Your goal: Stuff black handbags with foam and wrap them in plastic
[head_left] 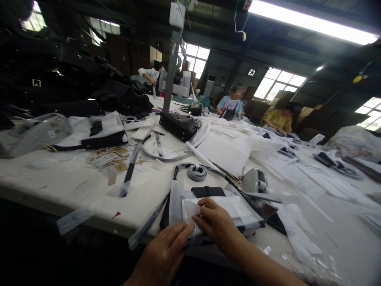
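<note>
A black bag (165,214), partly covered in white paper (238,206), lies flat at the table's front edge. My right hand (216,222) pinches a small white sheet (190,207) on top of it between thumb and fingers. My left hand (166,252) rests at the bag's lower left, fingers pressed together against the paper's lower edge; whether they grip it is hidden. A black flap with a strap (208,192) shows above the paper. A wrapped coil (197,172) lies within the loop of the bag's handle.
Black bags (74,87) are heaped at the left. Another black bag (178,125) stands beside a metal post (171,71). Tags (119,159) and wrapped straps (129,172) lie left. A tape dispenser (255,180) is at right, near white sheets (226,147). People work farther back.
</note>
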Motion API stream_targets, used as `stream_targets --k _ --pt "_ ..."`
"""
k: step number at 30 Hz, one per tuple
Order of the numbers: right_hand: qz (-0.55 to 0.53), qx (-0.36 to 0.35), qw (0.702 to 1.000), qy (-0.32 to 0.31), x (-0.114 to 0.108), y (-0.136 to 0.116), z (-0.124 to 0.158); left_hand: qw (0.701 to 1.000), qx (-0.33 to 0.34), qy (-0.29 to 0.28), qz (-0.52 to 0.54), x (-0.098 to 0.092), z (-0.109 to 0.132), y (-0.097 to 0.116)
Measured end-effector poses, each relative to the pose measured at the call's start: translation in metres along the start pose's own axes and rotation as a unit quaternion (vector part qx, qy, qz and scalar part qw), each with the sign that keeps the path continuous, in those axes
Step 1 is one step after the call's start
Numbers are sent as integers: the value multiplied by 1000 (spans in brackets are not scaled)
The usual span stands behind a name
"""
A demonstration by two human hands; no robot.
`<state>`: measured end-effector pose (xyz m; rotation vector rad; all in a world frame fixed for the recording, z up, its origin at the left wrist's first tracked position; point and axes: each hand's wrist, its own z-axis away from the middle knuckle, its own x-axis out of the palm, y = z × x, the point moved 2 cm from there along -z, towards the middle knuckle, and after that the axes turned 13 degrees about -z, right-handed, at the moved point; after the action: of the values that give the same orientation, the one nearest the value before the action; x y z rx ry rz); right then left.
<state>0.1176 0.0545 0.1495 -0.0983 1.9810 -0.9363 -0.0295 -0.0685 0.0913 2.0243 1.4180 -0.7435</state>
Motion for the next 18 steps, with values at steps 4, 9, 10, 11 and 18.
stream_targets --k 4,9,10,11,18 --pt "-1 72 997 -20 2 1 -5 999 5 -33 -28 3 4 -2" --pt "-1 131 991 -32 1 0 -10 998 27 -49 -41 2 4 -4" --pt "-3 133 991 -33 1 1 -11 997 28 -51 -42 2 3 -4" --pt "-7 133 990 -33 0 1 -11 997 27 -55 -44 2 2 -4" --pt "-3 141 990 -26 2 2 -12 995 49 -72 -45 0 -4 -3"
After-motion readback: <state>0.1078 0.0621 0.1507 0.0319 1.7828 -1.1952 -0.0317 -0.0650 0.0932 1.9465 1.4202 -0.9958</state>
